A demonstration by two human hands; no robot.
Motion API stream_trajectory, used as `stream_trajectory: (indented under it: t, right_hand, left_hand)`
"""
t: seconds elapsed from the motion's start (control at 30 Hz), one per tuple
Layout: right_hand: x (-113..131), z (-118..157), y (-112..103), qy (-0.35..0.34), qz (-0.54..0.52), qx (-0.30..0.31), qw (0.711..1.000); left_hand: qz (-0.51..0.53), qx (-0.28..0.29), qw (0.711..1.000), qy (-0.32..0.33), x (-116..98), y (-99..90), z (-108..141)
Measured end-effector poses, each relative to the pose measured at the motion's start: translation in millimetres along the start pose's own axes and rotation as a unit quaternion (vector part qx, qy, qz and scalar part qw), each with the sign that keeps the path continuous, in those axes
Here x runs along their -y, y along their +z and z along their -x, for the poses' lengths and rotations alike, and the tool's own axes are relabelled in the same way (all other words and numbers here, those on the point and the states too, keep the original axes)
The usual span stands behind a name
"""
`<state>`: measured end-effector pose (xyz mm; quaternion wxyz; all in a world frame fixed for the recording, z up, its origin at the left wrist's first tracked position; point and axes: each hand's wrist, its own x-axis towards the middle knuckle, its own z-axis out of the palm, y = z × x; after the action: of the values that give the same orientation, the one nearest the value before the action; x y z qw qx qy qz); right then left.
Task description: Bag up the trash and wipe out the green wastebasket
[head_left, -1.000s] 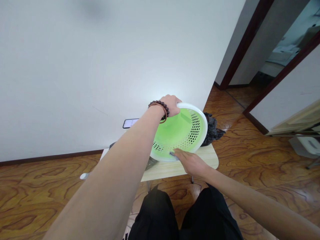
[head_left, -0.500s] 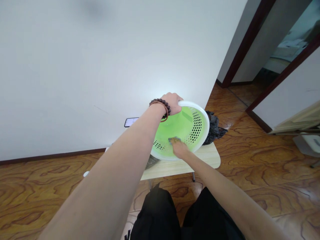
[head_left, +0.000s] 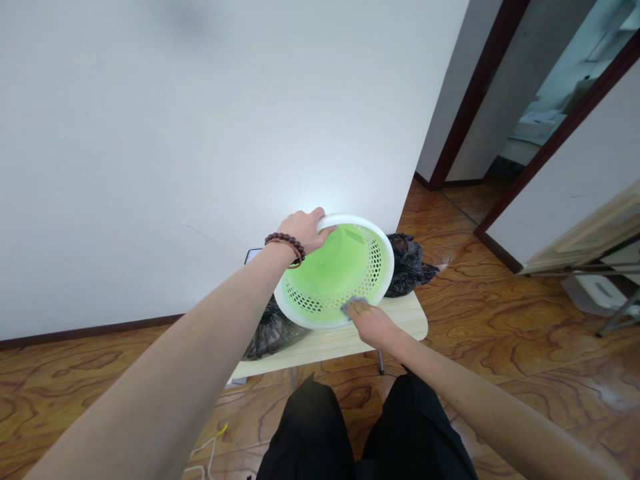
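- Your right hand (head_left: 373, 325) has its fingers closed on a greyish, crumpled cloth (head_left: 354, 303), which lies against the perforated inside, near the lower rim.
- The round green plastic basket (head_left: 340, 267), with smooth bottom and rows of small holes, is tilted toward you above the pale, wood-grained table (head_left: 407, 313); I cannot tell if they touch.
- Your left hand (head_left: 303, 230) is closed around its thick white rim, at the upper left.
- Wrinkled, thin black plastic bags (head_left: 407, 267) lie at both sides.
- Behind stands the flat white wall (head_left: 200, 133).
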<state>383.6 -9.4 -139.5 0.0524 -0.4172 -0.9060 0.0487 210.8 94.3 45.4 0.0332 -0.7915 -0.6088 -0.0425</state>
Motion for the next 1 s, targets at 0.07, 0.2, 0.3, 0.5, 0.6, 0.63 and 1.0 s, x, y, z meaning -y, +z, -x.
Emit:
stream_trajectory:
  t: [0.07,0.2,0.3,0.5,0.6,0.63,1.0]
  right_hand:
    - [-4,7,-1,-0.002,0.032,-0.018,0.999]
    - [3,12,2,-0.004,0.066,-0.041,0.997]
    - [15,10,2,0.000,0.065,-0.025,0.998]
    - [16,8,-7,0.076,-0.006,0.025,0.997]
    - [2,5,-16,0.146,-0.056,0.037,0.987]
    - [-3,3,-20,0.164,-0.068,0.035,0.983]
    - [-33,-33,-14,0.237,-0.095,-0.005,0.967]
  left_hand:
    - [-0.012,0.004,1.000,-0.028,3,-0.9,0]
    - [-0.008,0.028,0.998,-0.052,4,-3.5,-6]
    - [-0.004,0.031,0.999,-0.028,2,-1.4,-9]
    - [0.001,0.009,0.996,0.090,-2,7.2,-7]
    - [0.017,-0.025,0.994,0.106,2,9.3,-5]
    - [0.029,-0.033,0.994,0.103,4,10.2,-4]
    - [0.004,-0.025,0.999,0.041,7,14.1,-19]
